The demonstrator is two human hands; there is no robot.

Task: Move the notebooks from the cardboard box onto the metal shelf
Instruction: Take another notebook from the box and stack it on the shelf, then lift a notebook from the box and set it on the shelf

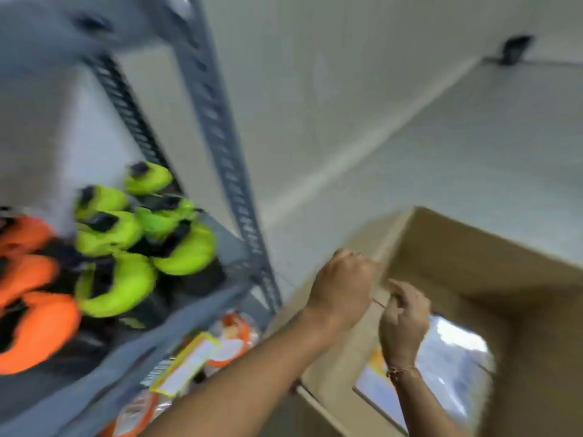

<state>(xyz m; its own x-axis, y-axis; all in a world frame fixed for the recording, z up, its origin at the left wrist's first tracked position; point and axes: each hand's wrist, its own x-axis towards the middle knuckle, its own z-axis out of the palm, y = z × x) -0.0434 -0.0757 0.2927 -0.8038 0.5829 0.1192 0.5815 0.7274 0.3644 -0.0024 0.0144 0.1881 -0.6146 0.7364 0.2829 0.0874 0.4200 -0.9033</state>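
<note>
The view is blurred by motion. An open cardboard box (457,247) stands at the lower right. Inside it lie notebooks (448,364) under shiny plastic wrap. My left hand (342,288) is closed on the edge of the box's left flap (388,241). Just right of it, over the box opening, my right hand (405,323) has curled fingers that touch the same flap edge; a bracelet sits on its wrist. The blur hides whether it grips anything. The grey metal shelf (220,146) stands at the left, and notebooks (195,364) with orange, white and yellow covers lie on its lower level.
Several lime-green items (126,234) and orange items (34,329) fill the upper shelf level. A perforated upright post (249,234) stands between the shelf and the box. A pale wall (378,89) rises behind both.
</note>
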